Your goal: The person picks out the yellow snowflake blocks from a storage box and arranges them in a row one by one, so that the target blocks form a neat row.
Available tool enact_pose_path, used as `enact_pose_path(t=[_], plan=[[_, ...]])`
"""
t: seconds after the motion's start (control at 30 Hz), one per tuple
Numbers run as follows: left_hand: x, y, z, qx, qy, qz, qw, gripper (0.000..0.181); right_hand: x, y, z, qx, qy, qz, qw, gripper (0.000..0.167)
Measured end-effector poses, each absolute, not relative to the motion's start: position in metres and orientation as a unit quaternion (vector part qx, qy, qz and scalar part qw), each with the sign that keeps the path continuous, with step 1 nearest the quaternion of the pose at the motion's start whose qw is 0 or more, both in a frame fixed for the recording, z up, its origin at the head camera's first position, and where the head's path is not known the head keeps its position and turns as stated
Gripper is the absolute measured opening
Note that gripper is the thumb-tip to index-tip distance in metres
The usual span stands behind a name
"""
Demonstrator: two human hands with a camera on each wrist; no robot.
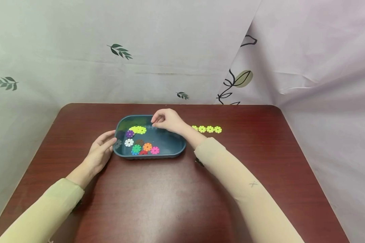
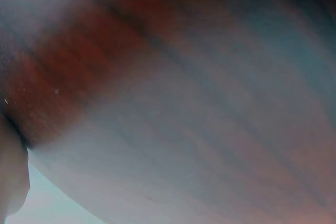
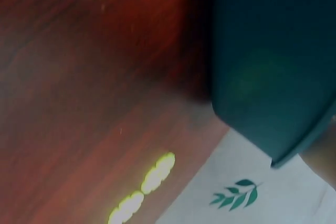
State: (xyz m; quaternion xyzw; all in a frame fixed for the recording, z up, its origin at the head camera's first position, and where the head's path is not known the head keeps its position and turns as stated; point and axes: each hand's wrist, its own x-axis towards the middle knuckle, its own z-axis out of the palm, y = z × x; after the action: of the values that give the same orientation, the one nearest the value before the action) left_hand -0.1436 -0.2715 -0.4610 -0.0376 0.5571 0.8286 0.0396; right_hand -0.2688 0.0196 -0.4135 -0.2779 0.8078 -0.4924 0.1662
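Note:
A dark blue-green tray [image 1: 170, 141] stands on the table, with flower-shaped discs at its left and front. My left hand [image 1: 101, 152] holds the tray's left end, thumb at the rim. Over the back of the tray is my right hand [image 1: 168, 120], fingers curled and fingertips close together; whether a disc is between them cannot be told. Inside lie yellow discs [image 1: 142, 130], a purple disc [image 1: 129, 134], a white disc [image 1: 129, 142], an orange disc [image 1: 147, 146] and a pink disc [image 1: 154, 150], among others. The right wrist view shows the tray's outer side [image 3: 268, 66].
Right of the tray, several yellow discs [image 1: 210, 129] lie in a row on the reddish-brown table [image 1: 158, 195], partly behind my right forearm. A pale curtain with leaf prints [image 1: 158, 60] hangs behind the table and along its sides.

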Motion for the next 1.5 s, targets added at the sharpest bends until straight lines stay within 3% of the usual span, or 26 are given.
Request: enact_pose_path(t=[0.7,1.5], plan=[[-0.141,-0.27,-0.464,-0.048,0.564,0.823,0.037,0.03,-0.254,-0.021,-0.437,-0.273,0.81,-0.483,0.19,0.024],[-0.143,-0.271,-0.461,-0.047,0.569,0.82,0.041,0.028,-0.253,-0.035,-0.443,-0.328,0.839,-0.404,0.158,0.041]])
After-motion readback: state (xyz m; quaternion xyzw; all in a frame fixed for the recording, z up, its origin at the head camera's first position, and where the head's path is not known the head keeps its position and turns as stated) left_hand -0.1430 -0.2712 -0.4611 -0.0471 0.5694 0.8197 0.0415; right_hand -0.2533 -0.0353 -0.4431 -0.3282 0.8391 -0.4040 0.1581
